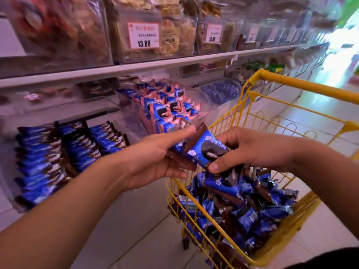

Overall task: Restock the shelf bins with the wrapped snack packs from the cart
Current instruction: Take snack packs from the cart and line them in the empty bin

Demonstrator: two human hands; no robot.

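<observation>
While both hands pinch snack packs [202,150] | left hand [155,158] | right hand [250,150] | cart [303,84] front cut off

A white upper shelf [155,66] carries clear bins of brownish snacks with price tags [143,35] on their fronts. On the lower shelf stand clear bins: one at the left end [11,171] holds rows of blue packs [38,164], the next [202,105] pink-and-blue packs. A yellow wire cart [291,82] stands on the tiled floor [136,220], heaped with blue wrapped packs [242,206].
</observation>
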